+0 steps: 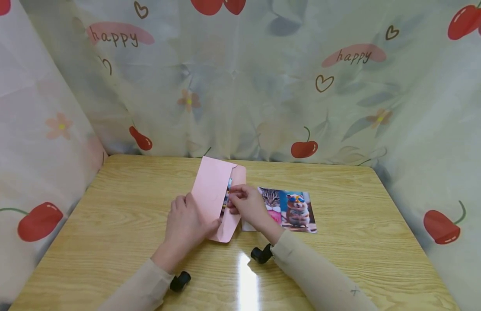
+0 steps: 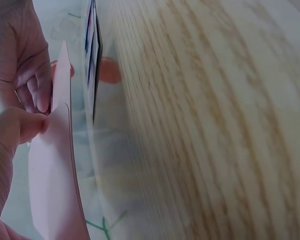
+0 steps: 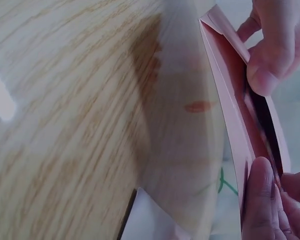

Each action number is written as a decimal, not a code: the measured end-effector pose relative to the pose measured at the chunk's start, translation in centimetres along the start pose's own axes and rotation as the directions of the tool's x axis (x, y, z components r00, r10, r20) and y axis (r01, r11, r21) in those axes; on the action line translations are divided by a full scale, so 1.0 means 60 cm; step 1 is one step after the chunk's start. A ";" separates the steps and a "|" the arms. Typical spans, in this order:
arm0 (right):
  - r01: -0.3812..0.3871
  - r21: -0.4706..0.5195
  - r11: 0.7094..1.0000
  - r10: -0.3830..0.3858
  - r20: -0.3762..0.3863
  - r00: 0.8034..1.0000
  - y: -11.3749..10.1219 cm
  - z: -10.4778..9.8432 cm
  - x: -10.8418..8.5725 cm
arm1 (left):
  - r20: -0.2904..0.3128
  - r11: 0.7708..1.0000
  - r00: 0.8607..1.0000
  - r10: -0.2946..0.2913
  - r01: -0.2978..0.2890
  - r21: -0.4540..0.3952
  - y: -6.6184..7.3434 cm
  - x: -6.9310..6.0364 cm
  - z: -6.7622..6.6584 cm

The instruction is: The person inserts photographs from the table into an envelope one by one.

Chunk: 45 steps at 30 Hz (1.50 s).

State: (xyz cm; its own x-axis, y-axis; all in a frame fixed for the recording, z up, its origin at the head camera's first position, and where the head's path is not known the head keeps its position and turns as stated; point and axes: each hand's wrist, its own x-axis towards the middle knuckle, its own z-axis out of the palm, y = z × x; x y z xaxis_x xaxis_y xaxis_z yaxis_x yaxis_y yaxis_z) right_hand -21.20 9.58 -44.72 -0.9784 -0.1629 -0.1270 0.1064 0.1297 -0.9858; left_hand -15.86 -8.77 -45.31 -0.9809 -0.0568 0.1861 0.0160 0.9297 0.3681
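A pink envelope (image 1: 213, 183) stands tilted over the middle of the table, its flap folded out to the right. My left hand (image 1: 187, 224) grips its near left side, the thumb at the opening. Inside the mouth shows a narrow strip of a colourful picture card (image 1: 226, 199), most of it hidden by the envelope. My right hand (image 1: 248, 205) pinches the card's edge at the opening. From the right wrist, the envelope (image 3: 225, 85) gapes with the card between its walls, the right fingers (image 3: 260, 200) on the card and the left thumb (image 3: 264, 80) at the rim.
Picture cards with a cat (image 1: 270, 199) and a hamster in sunglasses (image 1: 297, 211) lie right of the envelope, partly behind the right hand. Black camera mounts (image 1: 261, 254) sit by the wrists. A printed curtain (image 1: 232, 86) borders the wooden table (image 1: 353, 224).
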 end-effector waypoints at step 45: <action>-0.223 -0.495 0.840 0.058 -0.327 0.943 0.061 -0.295 -0.077 | -0.009 0.999 1.000 -0.025 0.025 0.023 -0.042 -0.004 -0.014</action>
State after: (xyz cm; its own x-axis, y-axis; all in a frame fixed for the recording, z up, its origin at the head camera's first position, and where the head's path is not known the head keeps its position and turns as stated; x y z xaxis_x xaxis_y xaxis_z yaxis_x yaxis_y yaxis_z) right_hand -19.42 28.09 -45.79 -0.9747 0.1734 -0.1409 0.2197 0.6292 -0.7456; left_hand -15.51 -11.38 -45.52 -0.9792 -0.0834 0.1849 -0.0134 0.9362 0.3513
